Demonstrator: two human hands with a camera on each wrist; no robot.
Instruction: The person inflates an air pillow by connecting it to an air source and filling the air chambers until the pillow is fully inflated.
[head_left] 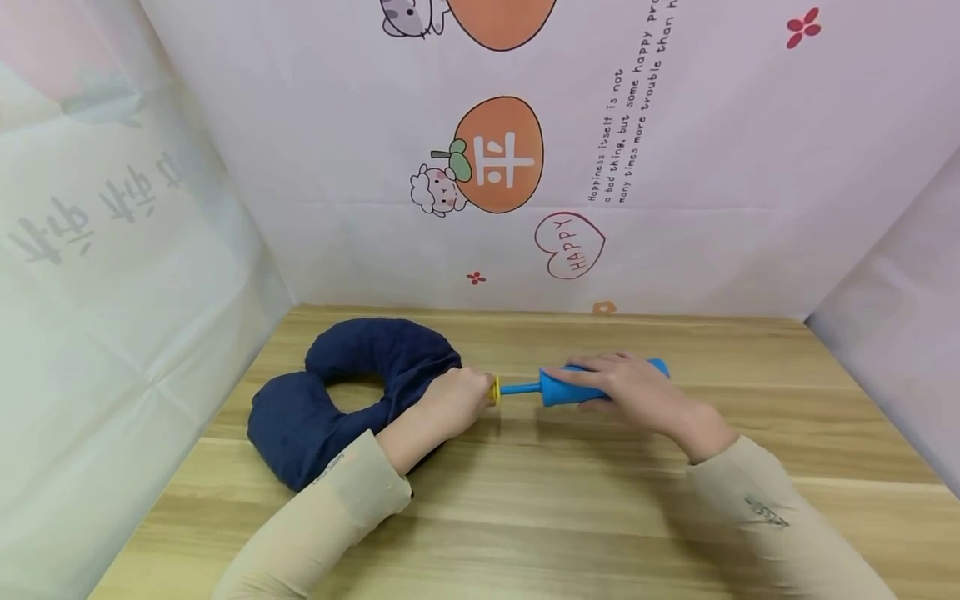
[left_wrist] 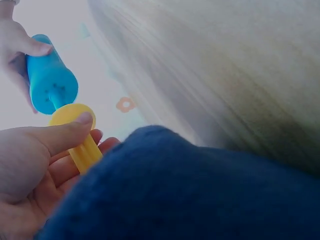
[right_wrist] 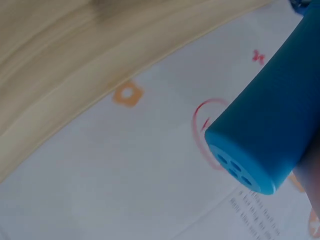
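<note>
My left hand [head_left: 459, 402] grips the yellow handle [left_wrist: 86, 155] of a blue hand pump [head_left: 557, 389], the thumb laid along the handle's flange in the left wrist view. Around the pump's blue barrel [right_wrist: 272, 107] curl the fingers of my right hand [head_left: 645, 398]. A short length of blue rod [head_left: 521, 388] shows between handle and barrel. The pump lies roughly level, its holed end face visible in the right wrist view. Beside and partly behind the left hand is a navy U-shaped neck pillow [head_left: 288, 421], with its opening toward the left.
The wooden table [head_left: 540, 517] runs back to a white printed cloth [head_left: 360, 242] that hangs along its rear edge. More cloth hangs at the left [head_left: 172, 275] and right [head_left: 892, 258] sides.
</note>
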